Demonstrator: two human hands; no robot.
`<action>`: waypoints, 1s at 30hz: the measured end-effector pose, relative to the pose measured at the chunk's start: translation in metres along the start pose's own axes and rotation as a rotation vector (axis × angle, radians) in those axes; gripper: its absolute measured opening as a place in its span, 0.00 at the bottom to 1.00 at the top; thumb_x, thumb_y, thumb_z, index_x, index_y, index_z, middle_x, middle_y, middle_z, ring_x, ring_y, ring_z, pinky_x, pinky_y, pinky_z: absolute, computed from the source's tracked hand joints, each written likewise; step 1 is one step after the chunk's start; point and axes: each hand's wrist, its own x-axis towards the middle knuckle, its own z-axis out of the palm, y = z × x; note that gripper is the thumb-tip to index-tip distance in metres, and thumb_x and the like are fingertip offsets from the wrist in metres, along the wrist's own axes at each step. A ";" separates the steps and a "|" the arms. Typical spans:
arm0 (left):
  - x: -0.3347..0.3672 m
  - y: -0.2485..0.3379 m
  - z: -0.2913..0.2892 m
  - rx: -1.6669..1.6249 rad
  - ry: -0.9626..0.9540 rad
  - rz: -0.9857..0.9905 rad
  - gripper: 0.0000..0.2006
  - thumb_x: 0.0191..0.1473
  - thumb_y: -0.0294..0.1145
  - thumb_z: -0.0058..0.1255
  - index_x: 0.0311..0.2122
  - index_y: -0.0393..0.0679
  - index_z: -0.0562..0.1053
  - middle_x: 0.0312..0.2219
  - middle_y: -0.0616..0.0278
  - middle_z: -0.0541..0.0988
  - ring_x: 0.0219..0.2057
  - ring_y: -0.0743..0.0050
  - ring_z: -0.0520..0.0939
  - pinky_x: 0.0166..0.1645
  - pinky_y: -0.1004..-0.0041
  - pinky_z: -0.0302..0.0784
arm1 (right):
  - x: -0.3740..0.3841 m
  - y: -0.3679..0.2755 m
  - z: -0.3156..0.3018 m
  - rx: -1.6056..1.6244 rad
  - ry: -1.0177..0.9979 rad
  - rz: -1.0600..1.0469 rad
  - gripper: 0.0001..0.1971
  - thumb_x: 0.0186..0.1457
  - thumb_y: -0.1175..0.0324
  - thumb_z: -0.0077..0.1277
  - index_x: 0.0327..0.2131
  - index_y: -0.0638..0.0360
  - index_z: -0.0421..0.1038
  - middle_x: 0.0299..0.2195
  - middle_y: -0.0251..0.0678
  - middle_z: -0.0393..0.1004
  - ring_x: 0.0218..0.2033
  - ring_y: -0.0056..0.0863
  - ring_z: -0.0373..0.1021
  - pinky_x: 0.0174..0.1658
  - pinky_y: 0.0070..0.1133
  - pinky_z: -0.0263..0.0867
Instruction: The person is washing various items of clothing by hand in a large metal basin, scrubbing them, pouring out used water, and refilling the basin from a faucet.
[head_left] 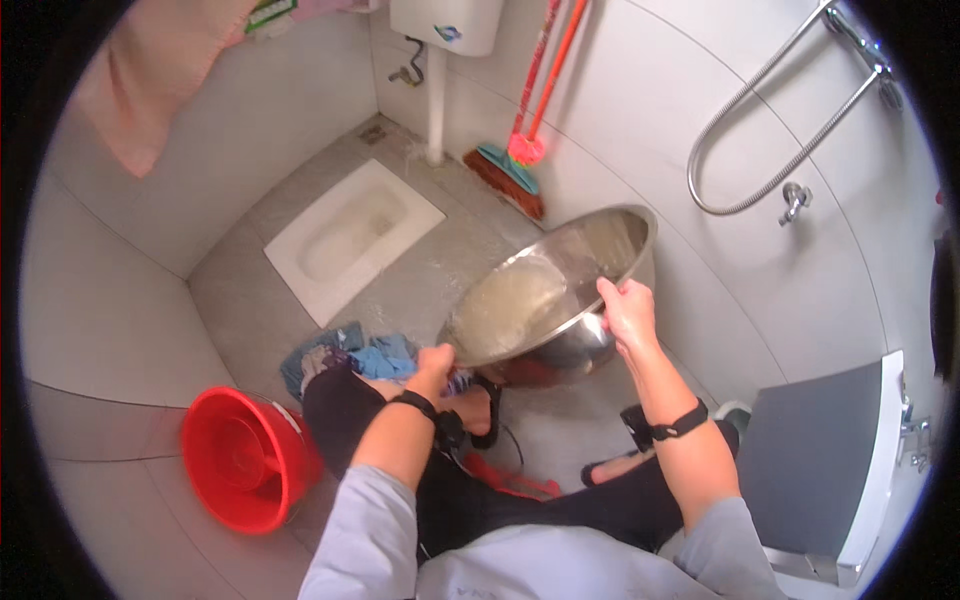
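Observation:
A large stainless steel basin [575, 350] is tilted in front of me, its opening turned toward the far left. Cloudy water [505, 305] lies inside it, and some water is on the floor beyond its far side. My left hand [432, 370] is closed round the near left rim. On the right, my right hand [630, 312] grips the rim, thumb on top. Wet clothes [370, 355], blue and dark, lie in a heap on the floor just beyond my left forearm.
A white squat toilet [350, 240] is set in the grey floor at the far left. A red bucket [240, 460] stands at my left. A broom [505, 180] leans on the far wall. On the right wall hangs a shower hose [700, 190]; a grey-topped white appliance [815, 460] stands below.

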 end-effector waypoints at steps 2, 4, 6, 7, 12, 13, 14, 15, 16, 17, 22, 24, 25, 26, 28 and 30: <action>-0.015 0.003 0.015 0.055 -0.028 -0.029 0.08 0.47 0.26 0.49 0.27 0.29 0.72 0.21 0.51 0.73 0.18 0.60 0.72 0.20 0.60 0.63 | 0.005 0.009 -0.010 -0.010 0.019 -0.031 0.19 0.53 0.61 0.55 0.20 0.71 0.68 0.14 0.36 0.67 0.12 0.25 0.65 0.15 0.23 0.60; -0.013 0.008 0.007 0.080 -0.033 -0.006 0.11 0.46 0.27 0.46 0.29 0.26 0.73 0.23 0.47 0.76 0.19 0.59 0.78 0.18 0.63 0.68 | 0.000 0.003 -0.007 -0.032 0.015 -0.015 0.19 0.54 0.61 0.55 0.20 0.70 0.68 0.14 0.35 0.67 0.11 0.24 0.64 0.15 0.25 0.60; -0.030 0.018 0.020 0.033 -0.038 -0.035 0.12 0.46 0.27 0.46 0.31 0.26 0.73 0.26 0.47 0.77 0.21 0.59 0.79 0.19 0.63 0.69 | 0.003 0.007 -0.012 -0.039 0.030 -0.040 0.19 0.54 0.61 0.55 0.18 0.68 0.67 0.13 0.35 0.67 0.10 0.24 0.64 0.15 0.26 0.59; -0.041 0.026 0.021 -0.010 -0.035 -0.070 0.13 0.47 0.27 0.46 0.33 0.26 0.73 0.28 0.46 0.78 0.22 0.58 0.79 0.19 0.62 0.70 | 0.003 0.006 -0.013 -0.028 0.030 -0.027 0.19 0.54 0.62 0.55 0.17 0.67 0.66 0.12 0.34 0.66 0.10 0.23 0.63 0.15 0.25 0.59; -0.035 0.019 0.019 -0.012 -0.029 -0.048 0.16 0.48 0.28 0.46 0.38 0.25 0.72 0.32 0.45 0.78 0.26 0.54 0.81 0.22 0.60 0.75 | 0.002 -0.001 -0.012 -0.020 0.000 -0.023 0.19 0.54 0.63 0.54 0.15 0.65 0.64 0.11 0.33 0.65 0.09 0.23 0.62 0.14 0.25 0.57; -0.035 0.019 0.020 -0.031 -0.044 -0.038 0.16 0.49 0.29 0.46 0.40 0.25 0.72 0.33 0.45 0.78 0.27 0.53 0.82 0.22 0.60 0.76 | 0.003 0.000 -0.013 -0.034 0.002 -0.025 0.19 0.54 0.63 0.54 0.16 0.65 0.64 0.11 0.34 0.65 0.09 0.23 0.62 0.14 0.25 0.57; -0.035 0.020 0.021 -0.030 -0.048 -0.032 0.16 0.49 0.29 0.46 0.40 0.25 0.72 0.33 0.45 0.78 0.27 0.53 0.82 0.22 0.60 0.76 | 0.004 0.001 -0.015 -0.048 0.005 -0.026 0.19 0.54 0.64 0.54 0.16 0.66 0.65 0.11 0.34 0.66 0.09 0.23 0.62 0.14 0.25 0.57; -0.036 0.018 0.022 -0.013 -0.058 -0.049 0.17 0.49 0.29 0.46 0.40 0.25 0.72 0.34 0.44 0.78 0.27 0.52 0.82 0.23 0.60 0.77 | 0.003 0.000 -0.017 -0.047 0.007 -0.028 0.19 0.54 0.64 0.54 0.16 0.66 0.65 0.11 0.34 0.66 0.09 0.23 0.62 0.14 0.25 0.57; -0.039 0.018 0.023 0.004 -0.068 -0.065 0.17 0.49 0.29 0.46 0.41 0.25 0.73 0.34 0.43 0.79 0.28 0.51 0.82 0.24 0.59 0.78 | 0.002 -0.001 -0.018 -0.048 0.003 -0.027 0.19 0.53 0.64 0.54 0.16 0.67 0.65 0.11 0.35 0.66 0.09 0.24 0.63 0.14 0.25 0.58; -0.037 0.016 0.024 0.005 -0.070 -0.063 0.17 0.49 0.29 0.46 0.41 0.25 0.73 0.34 0.43 0.79 0.28 0.51 0.82 0.24 0.59 0.78 | 0.001 -0.001 -0.020 -0.049 -0.001 -0.025 0.19 0.53 0.64 0.54 0.16 0.68 0.66 0.11 0.35 0.66 0.09 0.24 0.64 0.14 0.26 0.58; -0.027 0.009 0.028 0.099 -0.015 -0.075 0.12 0.50 0.26 0.47 0.37 0.28 0.73 0.30 0.43 0.77 0.24 0.49 0.80 0.22 0.58 0.76 | 0.004 0.004 -0.023 -0.062 0.006 -0.042 0.18 0.52 0.64 0.54 0.18 0.71 0.67 0.13 0.39 0.68 0.10 0.27 0.66 0.14 0.27 0.62; -0.028 0.008 0.028 0.100 -0.009 -0.057 0.13 0.50 0.27 0.46 0.37 0.27 0.73 0.30 0.42 0.77 0.24 0.49 0.80 0.22 0.57 0.76 | 0.002 0.002 -0.024 -0.057 0.012 -0.037 0.18 0.51 0.64 0.54 0.18 0.72 0.68 0.13 0.40 0.69 0.11 0.28 0.66 0.14 0.27 0.63; -0.028 0.008 0.027 0.101 0.001 -0.040 0.13 0.50 0.27 0.46 0.36 0.26 0.73 0.30 0.41 0.77 0.24 0.48 0.80 0.22 0.57 0.75 | 0.002 0.001 -0.023 -0.067 0.013 -0.046 0.18 0.51 0.64 0.54 0.18 0.72 0.68 0.14 0.41 0.69 0.11 0.29 0.67 0.14 0.27 0.64; -0.027 0.009 0.025 0.099 0.004 -0.037 0.13 0.50 0.27 0.46 0.36 0.26 0.73 0.30 0.41 0.77 0.24 0.48 0.80 0.22 0.57 0.75 | 0.001 -0.001 -0.022 -0.077 0.013 -0.055 0.17 0.51 0.65 0.54 0.18 0.72 0.68 0.15 0.41 0.70 0.11 0.30 0.67 0.14 0.27 0.65; -0.037 0.014 0.028 0.250 -0.023 -0.061 0.16 0.52 0.32 0.46 0.37 0.27 0.75 0.31 0.46 0.80 0.26 0.55 0.83 0.27 0.61 0.80 | 0.003 0.001 -0.026 -0.090 0.019 -0.054 0.17 0.51 0.65 0.54 0.19 0.72 0.68 0.14 0.42 0.70 0.11 0.30 0.68 0.15 0.28 0.65; -0.055 0.018 0.036 0.263 -0.008 -0.052 0.16 0.52 0.33 0.46 0.37 0.27 0.76 0.30 0.45 0.81 0.24 0.55 0.83 0.26 0.62 0.80 | 0.006 0.006 -0.031 -0.104 0.022 -0.053 0.17 0.50 0.65 0.53 0.19 0.72 0.68 0.14 0.42 0.70 0.11 0.30 0.68 0.15 0.28 0.64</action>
